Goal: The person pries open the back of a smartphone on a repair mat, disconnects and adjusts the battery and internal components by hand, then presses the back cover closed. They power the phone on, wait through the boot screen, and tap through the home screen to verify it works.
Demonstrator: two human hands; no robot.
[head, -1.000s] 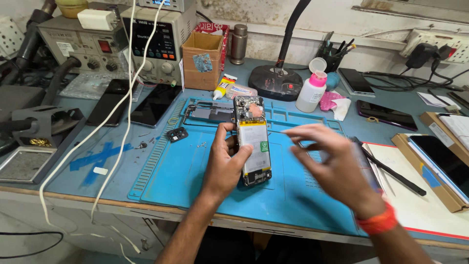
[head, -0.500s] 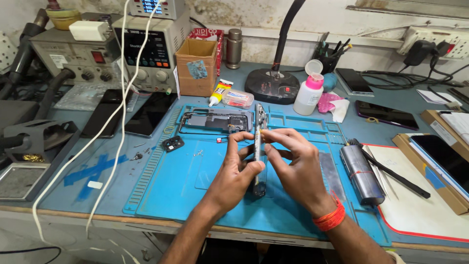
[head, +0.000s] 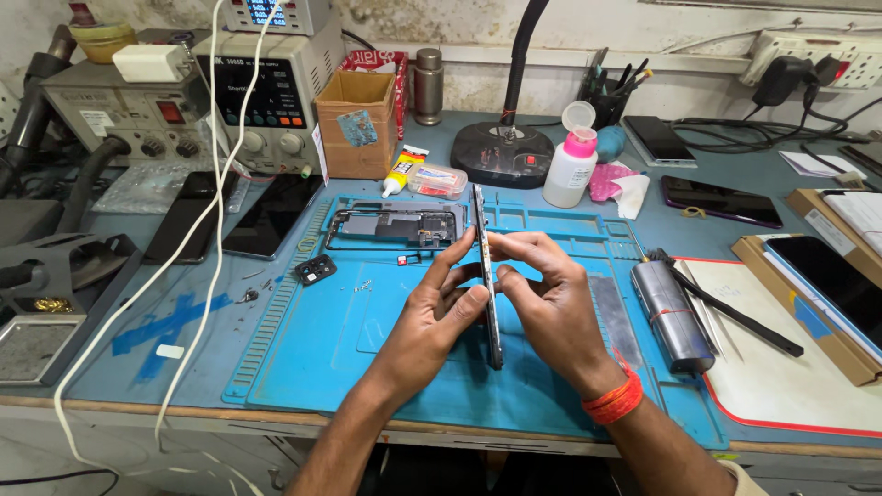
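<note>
Both hands hold an opened phone body (head: 487, 276) edge-on above the blue work mat (head: 367, 349), so only its thin side shows. My left hand (head: 436, 312) grips it from the left with thumb and fingers. My right hand (head: 542, 298), with an orange band at the wrist, pinches the same edge from the right. A phone frame (head: 390, 225) lies flat on the mat just behind the hands. A small black camera part (head: 315, 269) rests to its left.
A glue tube (head: 401, 172), cardboard box (head: 354, 124), white bottle with pink cap (head: 570, 165) and lamp base (head: 501, 152) stand behind. A silver cylinder (head: 669, 312) and black tool (head: 726, 312) lie to the right. Bench instruments (head: 230, 92), dark phones (head: 266, 216) and white cables (head: 197, 266) fill the left.
The phone body has turned from face-up to edge-on. My right hand came in from the right and took hold of it together with the left.
</note>
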